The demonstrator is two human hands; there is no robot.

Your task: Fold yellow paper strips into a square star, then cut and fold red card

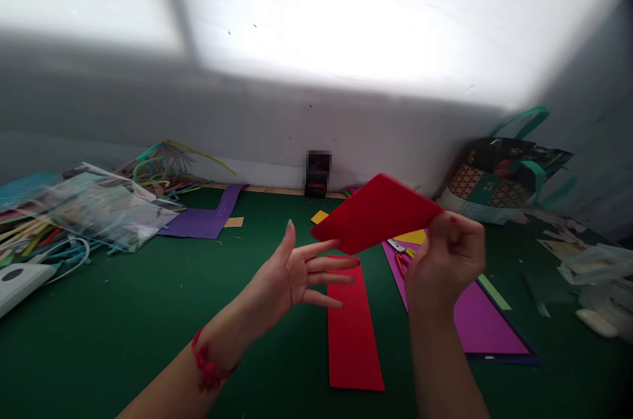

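Observation:
My right hand (448,257) pinches one corner of a red sheet (378,214), which looks like paper or craft foam and is held tilted above the table. Just left of that sheet, my left hand (309,272) is open with its fingers spread and palm showing; its fingertips are close under the sheet's lower left corner, and I cannot tell whether they touch. A red strip (353,333) lies on the green table (198,340) below my hands, its far end partly covered by my left fingers.
Purple sheets (200,224) and a plastic bag (123,208) with colored pipe cleaners lie left. A white device (22,284) is at the left edge. Right are a magenta sheet (489,323), red-handled pliers (400,264), and a patterned bag (494,181). A dark object (316,175) stands behind.

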